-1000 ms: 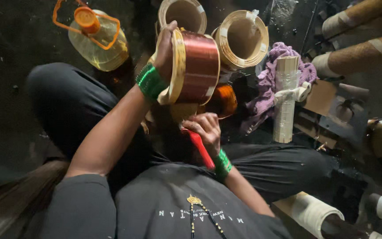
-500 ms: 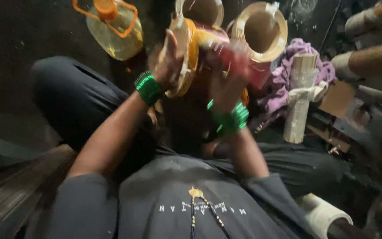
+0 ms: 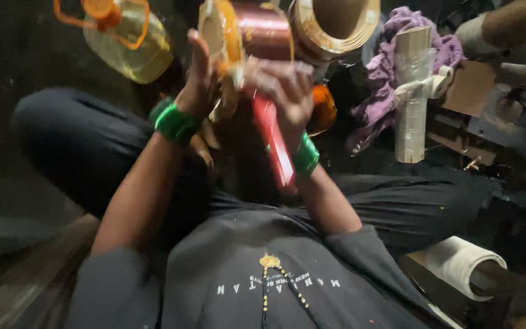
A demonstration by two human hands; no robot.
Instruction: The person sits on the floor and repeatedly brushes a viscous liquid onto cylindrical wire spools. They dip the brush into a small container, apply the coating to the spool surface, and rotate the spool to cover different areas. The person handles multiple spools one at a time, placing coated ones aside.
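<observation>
while left hand (image 3: 202, 82) grips spool (image 3: 257, 33)

Your way left of the copper-wire spool (image 3: 257, 30) is blocked by the yellow plastic oil bottle with an orange handle (image 3: 130, 44), with only a narrow gap between them. To the right, an empty cardboard-flanged spool (image 3: 336, 24) sits just beside it, then a purple rag (image 3: 391, 91) and a clear-wrapped cardboard tube (image 3: 410, 97). The dark floor (image 3: 25, 55) at far left lies open.
</observation>
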